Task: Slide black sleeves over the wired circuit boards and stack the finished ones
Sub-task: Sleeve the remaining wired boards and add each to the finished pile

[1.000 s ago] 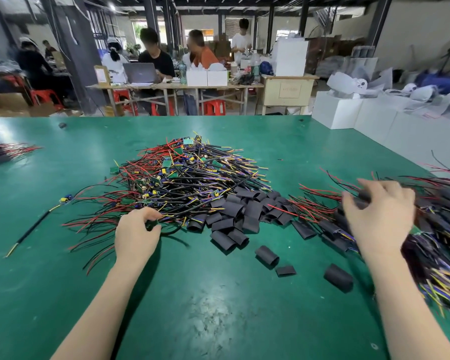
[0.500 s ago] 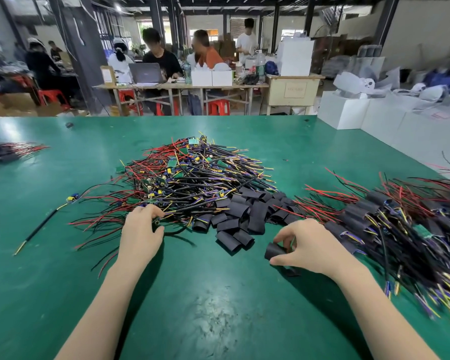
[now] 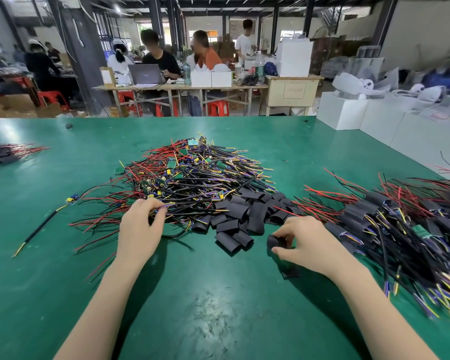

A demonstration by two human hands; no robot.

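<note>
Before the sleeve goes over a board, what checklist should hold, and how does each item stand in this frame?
1. Right hand has a black sleeve in its grip: ok.
2. Left hand has a wired board pinched at the unsleeved pile: wires are held, the board itself cannot tell.
3. Sleeve mouth open and facing the board: cannot tell.
4. Sleeve and board brought together: not ok, hands apart.
5. Finished stack lies by the right hand: ok.
</note>
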